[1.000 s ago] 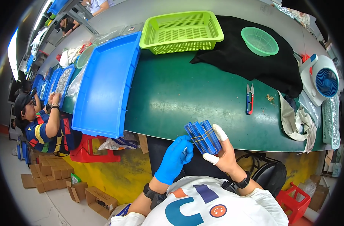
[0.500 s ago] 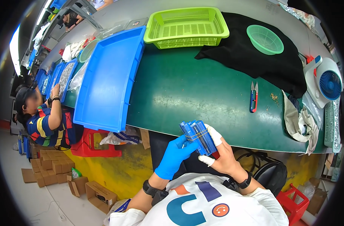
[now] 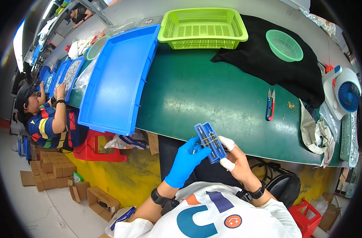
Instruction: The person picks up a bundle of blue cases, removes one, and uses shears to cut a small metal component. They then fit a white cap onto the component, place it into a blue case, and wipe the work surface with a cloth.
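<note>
Both my hands hold a bundle of slim blue plastic cases (image 3: 210, 139), bound by a yellowish rubber band, just off the table's near edge. Dark, thin pieces show through the cases' lids. My left hand (image 3: 186, 159), in a blue glove, grips the bundle's left side with thumb and fingers. On the right side, my right hand (image 3: 237, 160) pinches it; white covers sit on its thumb and a finger. The bundle is tilted, its far end pointing up and left. What lies under it is hidden.
On the green table (image 3: 181, 95) lie a large blue tray (image 3: 113, 83), red-and-blue thread snips (image 3: 270, 105) and a black cloth (image 3: 252, 51). A lime basket (image 3: 204, 43) and green colander (image 3: 285, 45) stand behind. A fan (image 3: 345, 93) is at right; a co-worker (image 3: 48, 123) sits at left.
The bundle has been turned in my hands, so the flat faces of the cases now show instead of their edges. My view has shifted slightly.
</note>
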A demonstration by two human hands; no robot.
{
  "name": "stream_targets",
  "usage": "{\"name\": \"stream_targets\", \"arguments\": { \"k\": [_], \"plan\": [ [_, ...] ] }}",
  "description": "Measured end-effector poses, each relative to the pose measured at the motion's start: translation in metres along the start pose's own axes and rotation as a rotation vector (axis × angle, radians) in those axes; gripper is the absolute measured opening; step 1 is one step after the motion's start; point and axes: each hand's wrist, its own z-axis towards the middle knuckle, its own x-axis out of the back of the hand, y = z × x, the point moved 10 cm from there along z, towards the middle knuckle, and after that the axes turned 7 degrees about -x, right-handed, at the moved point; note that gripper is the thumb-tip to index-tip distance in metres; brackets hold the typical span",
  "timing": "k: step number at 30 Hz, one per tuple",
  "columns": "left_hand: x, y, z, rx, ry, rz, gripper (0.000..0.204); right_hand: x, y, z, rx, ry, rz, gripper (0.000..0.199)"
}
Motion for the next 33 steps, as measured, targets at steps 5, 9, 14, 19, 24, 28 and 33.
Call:
{"name": "stream_targets", "arguments": {
  "k": [5, 9, 14, 19, 24, 28, 33],
  "plan": [
    [-0.001, 0.009, -0.003, -0.091, 0.058, 0.134, 0.042, -0.008, -0.020, 0.004, 0.088, 0.013, -0.405, 0.065],
    [0.003, 0.007, -0.001, -0.084, 0.030, 0.264, 0.043, 0.001, 0.000, -0.001, 0.061, 0.018, -0.175, 0.061],
    [-0.008, -0.007, -0.001, -0.075, -0.087, 0.233, 0.050, -0.002, -0.004, -0.002, 0.105, 0.015, -0.074, 0.057],
    [-0.009, -0.005, -0.002, -0.057, -0.103, 0.305, 0.051, 0.001, 0.000, 0.003, 0.015, 0.056, -0.106, 0.056],
    [-0.007, -0.002, -0.003, -0.027, -0.065, 0.261, 0.048, 0.005, 0.010, 0.004, -0.044, -0.028, -0.168, 0.054],
    [-0.008, -0.002, -0.003, 0.012, -0.127, 0.236, 0.050, 0.007, 0.021, 0.001, -0.087, -0.062, 0.119, 0.054],
    [-0.009, -0.006, -0.003, 0.036, -0.168, 0.117, 0.053, 0.005, 0.025, -0.001, -0.165, -0.085, 0.300, 0.054]
  ]
}}
